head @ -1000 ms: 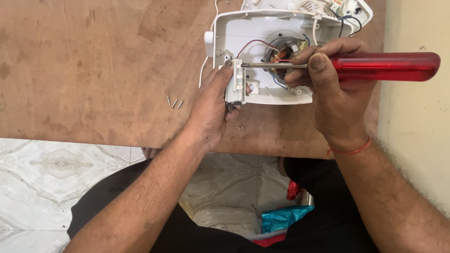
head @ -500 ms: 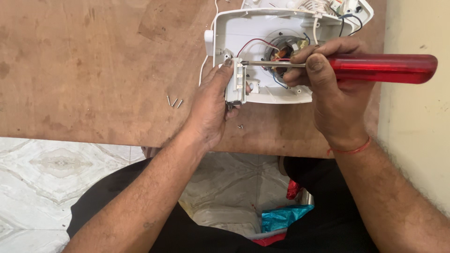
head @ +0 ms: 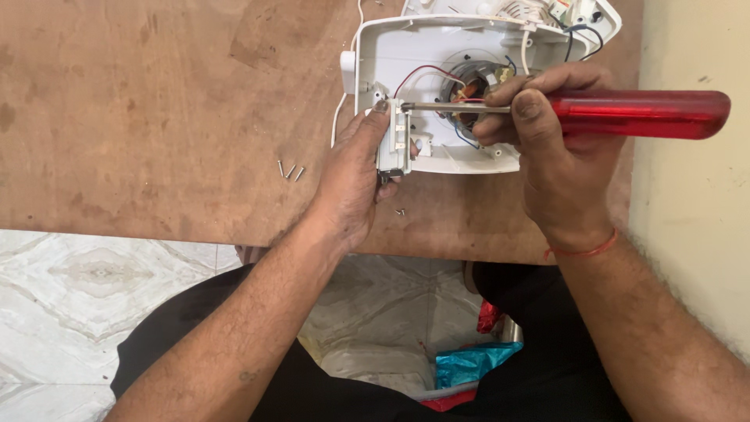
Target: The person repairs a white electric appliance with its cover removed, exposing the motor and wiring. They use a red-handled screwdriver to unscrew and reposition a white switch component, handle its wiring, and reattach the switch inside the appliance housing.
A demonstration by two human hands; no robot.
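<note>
- The opened white plastic appliance housing [head: 437, 70], with a copper-wound motor [head: 469, 82] and red, blue and black wires inside, lies at the far right of the brown wooden board [head: 156, 101].
- The left hand [head: 355, 184] is closed on the housing's near left edge, pinching a small white switch block [head: 394, 141], with a fingertip up by the screw point.
- The right hand [head: 547, 148] is wrapped round the screwdriver with the clear red handle [head: 641, 113]; its steel shaft runs leftwards, with the tip at the top of the switch block.
- The step in hand looks like turning a screw at that block.
- Next move, as I judge it: keep the tip seated and square, and keep the block steady.
- Three loose steel screws [head: 289, 169] lie left of the hand, with one more [head: 400, 211] just near of it.
</note>
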